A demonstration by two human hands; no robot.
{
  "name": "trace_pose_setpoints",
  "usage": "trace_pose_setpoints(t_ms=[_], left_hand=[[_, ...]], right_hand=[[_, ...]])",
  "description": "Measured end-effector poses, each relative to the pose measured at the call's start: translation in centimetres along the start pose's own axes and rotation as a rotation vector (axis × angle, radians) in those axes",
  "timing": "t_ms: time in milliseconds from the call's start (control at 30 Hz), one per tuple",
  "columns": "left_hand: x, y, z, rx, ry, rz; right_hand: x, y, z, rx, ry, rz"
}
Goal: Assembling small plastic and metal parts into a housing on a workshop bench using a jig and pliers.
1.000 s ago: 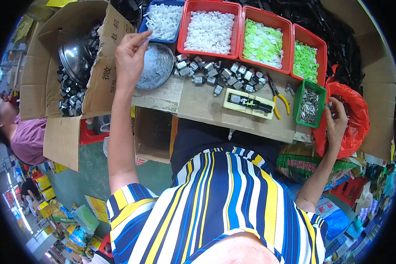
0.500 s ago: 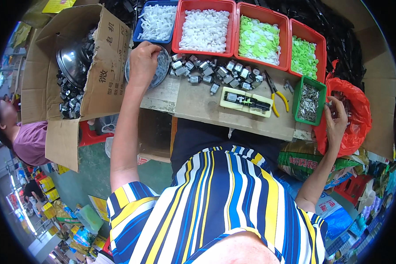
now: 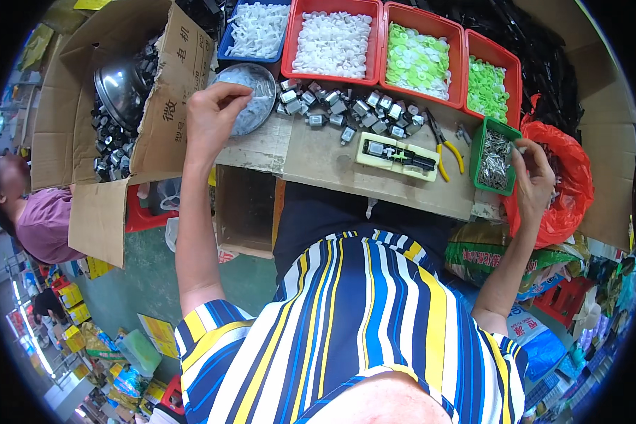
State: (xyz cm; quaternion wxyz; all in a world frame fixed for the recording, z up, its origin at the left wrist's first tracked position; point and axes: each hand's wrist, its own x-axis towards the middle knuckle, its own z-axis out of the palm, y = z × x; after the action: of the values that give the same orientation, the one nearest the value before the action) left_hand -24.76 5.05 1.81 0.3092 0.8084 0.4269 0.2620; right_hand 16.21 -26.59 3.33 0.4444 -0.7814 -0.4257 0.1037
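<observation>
My left hand (image 3: pixel 213 120) is closed in a pinch at the left rim of a round clear-and-silver dish (image 3: pixel 256 106); whatever lies between the fingertips is too small to make out. At the right, my right hand (image 3: pixel 535 173) has thumb and forefinger together beside a green tray (image 3: pixel 505 189) of small metal shafts (image 3: pixel 497 159); anything between them is too small to name. Midway between the hands, a pale yellow fixture (image 3: pixel 364 157) holds a black part (image 3: pixel 413 161) with a small silver motor (image 3: pixel 374 148) at its left end.
Pliers with yellow handles (image 3: pixel 442 164) lie right of the fixture. Behind it are loose small motors (image 3: pixel 346 133). Red bins (image 3: pixel 332 76) of white and green parts and a blue bin (image 3: pixel 251 59) line the back. A carton (image 3: pixel 159 141) stands left, a red bag (image 3: pixel 576 191) right.
My left hand has drawn back from above the dish, down and to the left. My right hand has shifted slightly left and up, along the green tray's edge.
</observation>
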Motion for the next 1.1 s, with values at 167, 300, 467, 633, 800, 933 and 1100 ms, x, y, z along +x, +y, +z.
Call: trace_pose_setpoints(t_ms=[167, 300, 467, 633, 800, 933, 1100], left_hand=[[-1.5, 2.4, 1.5, -0.672, 0.036, -0.199], [-2.8, 4.8, 5.3, -1.037, -0.073, -0.213], [-3.6, 7.9, 9.0, -1.137, -0.145, -0.251], [-3.7, 9.9, 11.0, -1.121, -0.220, -0.263], [-3.7, 11.1, 11.8, -1.074, -0.249, -0.264], [-3.6, 11.7, 11.9, -1.016, -0.270, -0.251], [-3.7, 11.5, 12.0, -1.015, -0.273, -0.244]], right_hand=[[-0.2, -5.4, 5.8, 0.528, -0.145, -0.027], [-0.6, -8.5, 10.7, 0.904, -0.185, 0.026], [-1.6, -8.9, 13.3, 1.180, -0.192, 0.189], [-2.3, -7.6, 13.1, 1.234, -0.152, 0.210], [-2.5, -6.5, 12.7, 1.195, -0.165, 0.203], [-2.6, -6.3, 12.5, 1.173, -0.170, 0.188], [-2.5, -6.0, 12.4, 1.049, -0.199, 0.040]])
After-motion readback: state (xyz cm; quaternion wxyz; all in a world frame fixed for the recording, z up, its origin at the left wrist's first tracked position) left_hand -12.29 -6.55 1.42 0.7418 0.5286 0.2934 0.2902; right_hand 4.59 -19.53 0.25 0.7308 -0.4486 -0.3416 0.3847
